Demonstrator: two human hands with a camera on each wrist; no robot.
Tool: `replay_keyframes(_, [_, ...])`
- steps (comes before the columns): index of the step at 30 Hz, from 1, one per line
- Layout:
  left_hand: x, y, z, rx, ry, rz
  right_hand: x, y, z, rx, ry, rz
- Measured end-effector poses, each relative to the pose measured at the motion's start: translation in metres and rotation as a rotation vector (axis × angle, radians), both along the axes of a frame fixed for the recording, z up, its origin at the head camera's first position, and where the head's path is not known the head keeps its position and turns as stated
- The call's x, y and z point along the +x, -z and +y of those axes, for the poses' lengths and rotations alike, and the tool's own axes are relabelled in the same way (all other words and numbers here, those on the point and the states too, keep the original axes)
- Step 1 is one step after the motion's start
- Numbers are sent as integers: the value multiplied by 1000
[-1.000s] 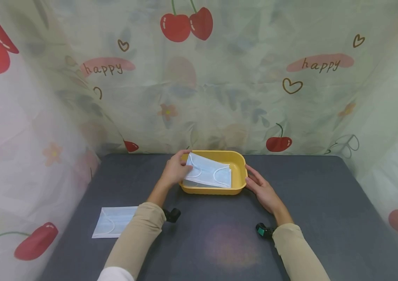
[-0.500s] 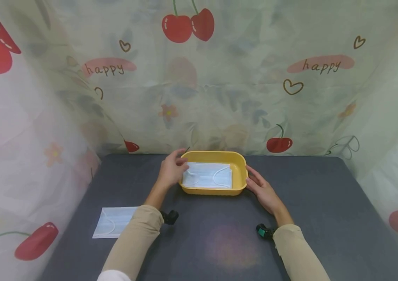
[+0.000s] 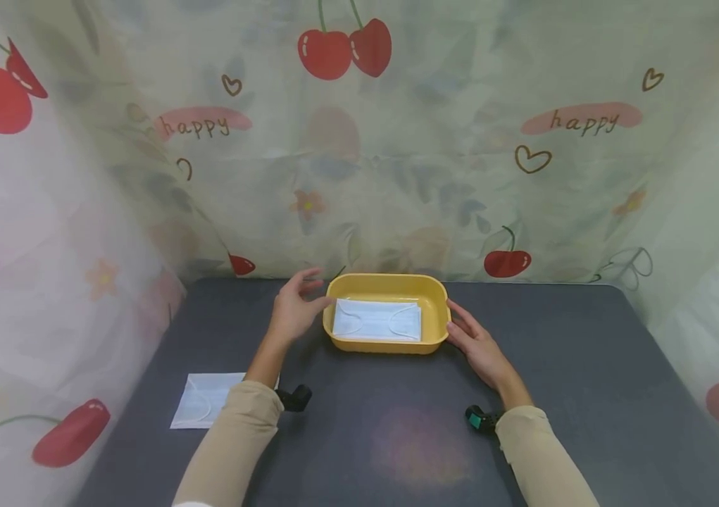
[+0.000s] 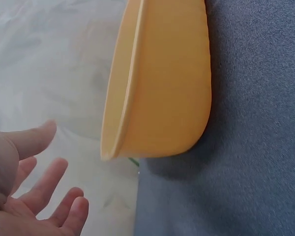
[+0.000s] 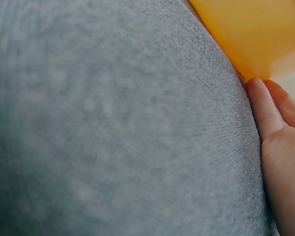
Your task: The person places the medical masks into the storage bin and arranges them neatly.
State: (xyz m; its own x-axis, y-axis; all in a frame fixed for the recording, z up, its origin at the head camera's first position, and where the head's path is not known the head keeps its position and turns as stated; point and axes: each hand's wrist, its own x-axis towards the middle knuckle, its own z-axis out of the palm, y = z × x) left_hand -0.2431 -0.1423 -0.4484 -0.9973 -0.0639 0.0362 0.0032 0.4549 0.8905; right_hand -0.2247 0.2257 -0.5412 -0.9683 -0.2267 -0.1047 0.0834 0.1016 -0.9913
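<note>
A yellow plastic tray stands near the back of the dark table. Inside it lie light-blue face masks with white ear loops, stacked flat. My left hand is just left of the tray with nothing held, fingers spread; the left wrist view has the hand apart from the tray's outer wall. At the tray's right end, my right hand rests its fingers against the wall; the right wrist view puts the fingertips right at the yellow side.
Another blue mask lies flat at the left of the table, partly hidden by the left forearm. A printed curtain hangs behind the table and along both sides. Each wrist wears a small black camera.
The left hand has let go of the mask, which dropped flat onto the others in the tray, and has drawn back to the left. The right hand stays at the tray's right end.
</note>
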Motion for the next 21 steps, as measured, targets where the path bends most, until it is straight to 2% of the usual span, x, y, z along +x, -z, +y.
replay_keyframes(10, [16,2,-26,32,-33,19,-2,0,0,9,-2,-12])
replay_keyframes(17, [28,2,-42,9,-55,15,-2,2,1,2,-9,-5])
replay_keyframes(21, [35,4,-54,-5,-58,36,-3,2,1,4,-12,-1])
